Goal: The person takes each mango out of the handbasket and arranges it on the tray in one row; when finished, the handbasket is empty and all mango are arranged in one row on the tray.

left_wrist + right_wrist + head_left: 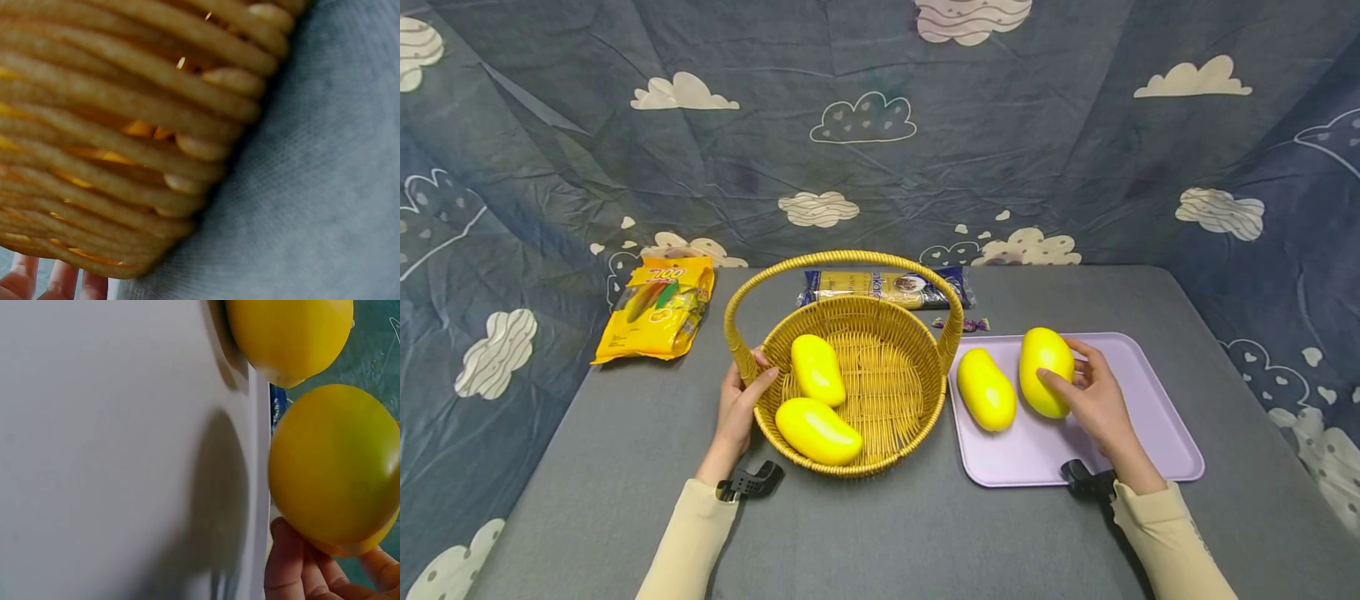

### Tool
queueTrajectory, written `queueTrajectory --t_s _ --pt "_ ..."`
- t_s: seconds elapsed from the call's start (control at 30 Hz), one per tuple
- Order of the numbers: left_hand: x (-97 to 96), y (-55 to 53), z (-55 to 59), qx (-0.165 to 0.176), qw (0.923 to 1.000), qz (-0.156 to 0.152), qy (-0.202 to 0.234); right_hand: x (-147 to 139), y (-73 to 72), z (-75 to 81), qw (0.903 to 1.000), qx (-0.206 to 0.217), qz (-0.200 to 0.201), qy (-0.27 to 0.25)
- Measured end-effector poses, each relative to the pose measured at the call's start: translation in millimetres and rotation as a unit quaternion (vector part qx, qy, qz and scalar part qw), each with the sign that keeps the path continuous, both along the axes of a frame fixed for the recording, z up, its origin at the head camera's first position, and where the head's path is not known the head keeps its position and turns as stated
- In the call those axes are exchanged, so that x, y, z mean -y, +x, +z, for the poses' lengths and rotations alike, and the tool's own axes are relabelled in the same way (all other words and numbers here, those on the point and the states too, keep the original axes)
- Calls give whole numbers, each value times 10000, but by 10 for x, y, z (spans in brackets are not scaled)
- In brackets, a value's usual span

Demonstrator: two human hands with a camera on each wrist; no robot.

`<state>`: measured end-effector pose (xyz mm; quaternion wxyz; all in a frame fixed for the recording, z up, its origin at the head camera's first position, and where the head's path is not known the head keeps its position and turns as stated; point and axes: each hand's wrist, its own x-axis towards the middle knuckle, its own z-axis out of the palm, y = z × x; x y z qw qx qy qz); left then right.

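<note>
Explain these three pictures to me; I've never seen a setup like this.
There is no machine here, just a person's two bare hands. The wide picture comes from a camera worn on the head, looking forward and down. The other two are close-ups from cameras worn on each wrist.

On the gray table the left hand holds a wicker basket by its side; two yellow fruits lie inside. The right hand grips another fruit, which looks lifted off the lilac tray. One more fruit lies on that tray. Farther back are a yellow bag, a long packet and a small wrapped candy.
</note>
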<state>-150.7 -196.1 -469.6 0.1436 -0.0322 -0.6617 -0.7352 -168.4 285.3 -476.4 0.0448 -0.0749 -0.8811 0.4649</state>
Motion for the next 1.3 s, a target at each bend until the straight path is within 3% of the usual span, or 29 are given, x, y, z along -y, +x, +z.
queueTrajectory --t_s 0.53,0.9,1.3 --pt "0 -15 -1 -31 10000 28 49 34 59 109 9976 590 360 68" --pt "1 -13 -2 -29 10000 5 95 214 163 370 9957 856 343 107" --pt "-1 -6 -2 -70 10000 -15 -9 183 146 406 9905 1279 493 -88"
